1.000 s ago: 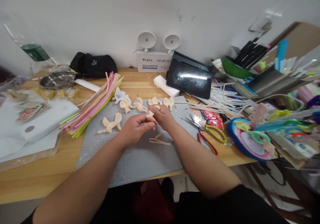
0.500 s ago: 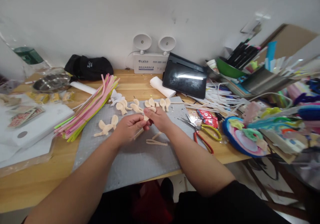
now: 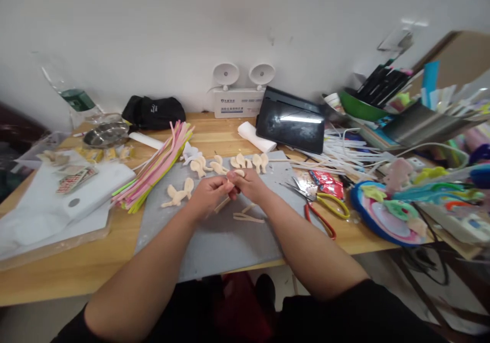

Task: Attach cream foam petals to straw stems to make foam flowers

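Observation:
Above the grey mat [image 3: 229, 246], my left hand [image 3: 209, 194] and my right hand [image 3: 250, 185] meet, fingers closed in a pinch. Between them is a cream pipe cleaner piece [image 3: 239, 173], mostly covered by the fingers. A thin cream length [image 3: 222, 205] shows below the left fingers. Just under my right hand lies a bent cream pipe cleaner [image 3: 248, 217]. Beyond the hands stand several looped, petal-like cream pieces [image 3: 218, 166] in a row. Another looped piece [image 3: 178, 195] rests left of my left hand.
Pliers with red handles [image 3: 323, 221] and scissors with yellow handles [image 3: 337, 205] lie right of the mat. A bundle of pink and green pipe cleaners [image 3: 156, 167] is at left. A black tablet [image 3: 291, 123] leans behind. A blue-rimmed round tray [image 3: 358, 215] holds coloured pieces.
The view has shifted, so the table's things appear farther right and the hands slightly so. Both hands keep pinching the cream piece at about the same spot over the mat.

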`<state>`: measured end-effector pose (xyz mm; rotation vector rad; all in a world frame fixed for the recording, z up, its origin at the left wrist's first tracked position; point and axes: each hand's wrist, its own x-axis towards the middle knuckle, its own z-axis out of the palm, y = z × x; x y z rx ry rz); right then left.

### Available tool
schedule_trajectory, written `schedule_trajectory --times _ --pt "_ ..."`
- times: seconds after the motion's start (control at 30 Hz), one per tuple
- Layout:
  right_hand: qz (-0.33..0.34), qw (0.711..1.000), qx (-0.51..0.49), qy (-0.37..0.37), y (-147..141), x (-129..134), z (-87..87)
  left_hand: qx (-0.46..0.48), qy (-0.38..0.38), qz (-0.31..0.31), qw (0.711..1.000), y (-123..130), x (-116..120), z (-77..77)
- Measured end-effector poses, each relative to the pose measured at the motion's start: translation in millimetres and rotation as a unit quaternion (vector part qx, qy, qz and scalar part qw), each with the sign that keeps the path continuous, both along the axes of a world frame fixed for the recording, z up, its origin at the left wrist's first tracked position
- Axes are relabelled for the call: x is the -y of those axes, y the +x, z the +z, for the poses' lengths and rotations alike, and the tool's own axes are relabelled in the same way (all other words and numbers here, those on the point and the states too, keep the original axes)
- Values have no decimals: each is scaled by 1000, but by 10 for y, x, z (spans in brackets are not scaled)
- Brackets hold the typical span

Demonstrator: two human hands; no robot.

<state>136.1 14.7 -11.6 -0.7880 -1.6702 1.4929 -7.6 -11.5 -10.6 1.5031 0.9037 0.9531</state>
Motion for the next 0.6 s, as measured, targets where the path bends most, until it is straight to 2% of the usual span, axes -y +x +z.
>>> schedule_trajectory --times 0.07,0.2,0.37,0.47,0.53,0.6 --pt "-11 1000 -7 -4 -1 2 -5 -6 -3 18 1000 21 -1 -10" --pt "-44 998 -38 -16 -2 10 -27 -44 24 9 999 27 15 27" --pt "-25 996 -61 -59 -31 15 -84 -64 72 -24 995 -13 29 50" --pt "-13 994 -82 -68 -38 -10 -106 -47 66 -19 997 -6 16 20" --pt "-41 992 -107 -53 -19 -45 -101 -42 50 2 998 9 4 -4" --pt "-99 988 -118 -22 20 -84 -79 -42 39 26 998 21 -7 -21"
